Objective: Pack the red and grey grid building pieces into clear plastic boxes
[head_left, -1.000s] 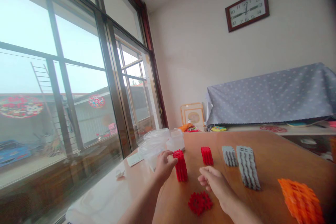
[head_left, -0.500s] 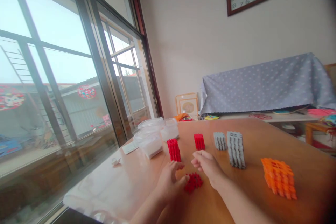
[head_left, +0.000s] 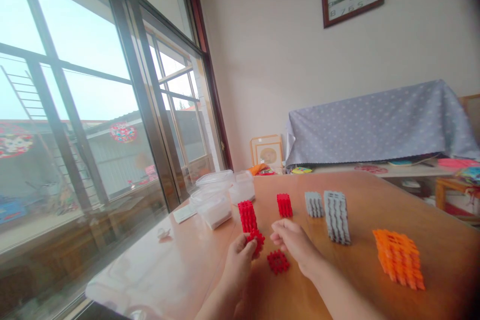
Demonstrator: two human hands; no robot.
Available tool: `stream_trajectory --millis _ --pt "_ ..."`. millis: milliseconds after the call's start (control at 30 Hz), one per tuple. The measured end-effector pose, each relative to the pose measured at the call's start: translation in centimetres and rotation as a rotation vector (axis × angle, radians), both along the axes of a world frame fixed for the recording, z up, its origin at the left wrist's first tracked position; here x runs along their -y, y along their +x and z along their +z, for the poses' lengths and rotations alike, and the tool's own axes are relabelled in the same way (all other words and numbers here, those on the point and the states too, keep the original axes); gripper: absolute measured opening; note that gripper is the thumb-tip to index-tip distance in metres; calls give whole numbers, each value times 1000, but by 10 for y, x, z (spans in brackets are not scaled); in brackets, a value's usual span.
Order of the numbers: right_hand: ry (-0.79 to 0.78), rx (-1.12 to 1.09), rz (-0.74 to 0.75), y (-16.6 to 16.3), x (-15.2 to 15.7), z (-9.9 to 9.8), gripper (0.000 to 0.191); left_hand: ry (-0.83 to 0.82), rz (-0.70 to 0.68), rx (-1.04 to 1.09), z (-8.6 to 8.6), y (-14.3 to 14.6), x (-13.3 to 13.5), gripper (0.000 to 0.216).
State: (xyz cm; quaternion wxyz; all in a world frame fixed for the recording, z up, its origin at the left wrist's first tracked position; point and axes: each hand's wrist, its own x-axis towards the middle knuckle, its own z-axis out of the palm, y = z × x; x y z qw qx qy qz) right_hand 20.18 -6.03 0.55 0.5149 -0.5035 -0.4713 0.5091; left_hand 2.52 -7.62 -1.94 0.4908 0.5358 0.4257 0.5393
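Note:
My left hand [head_left: 238, 260] pinches a flat red toothed piece [head_left: 256, 241] lifted a little above the wooden table [head_left: 375, 290]. Another loose red piece [head_left: 278, 261] lies flat on the table just to its right. My right hand [head_left: 294, 242] hovers beside it with fingers curled and nothing seen in them. A tall red stack [head_left: 247, 215] stands right behind my left hand, and a shorter red stack [head_left: 284, 205] stands behind my right hand.
Two grey stacks, short [head_left: 313, 204] and tall [head_left: 336, 216], stand to the right, then an orange stack [head_left: 399, 258]. Clear plastic tubs [head_left: 215, 201] sit at the table's left rear by the window. A covered bench [head_left: 371, 122] lines the far wall.
My left hand left the tall red stack, came down to the loose red pieces and lifted one. One piece stays on the table. The view swung slightly right.

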Motion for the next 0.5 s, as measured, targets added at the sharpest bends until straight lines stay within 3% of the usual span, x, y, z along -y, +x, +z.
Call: stream_trajectory --millis 133,233,400,500 --pt "5 33 126 -6 8 3 23 -90 -39 320 8 6 2 31" --pt "23 29 190 -10 12 4 22 -91 -36 350 7 11 3 29" --pt "71 11 162 -9 10 2 25 -67 -142 410 0 13 3 24" --pt "63 2 134 -6 6 -1 25 -55 -130 420 -1 10 2 25"
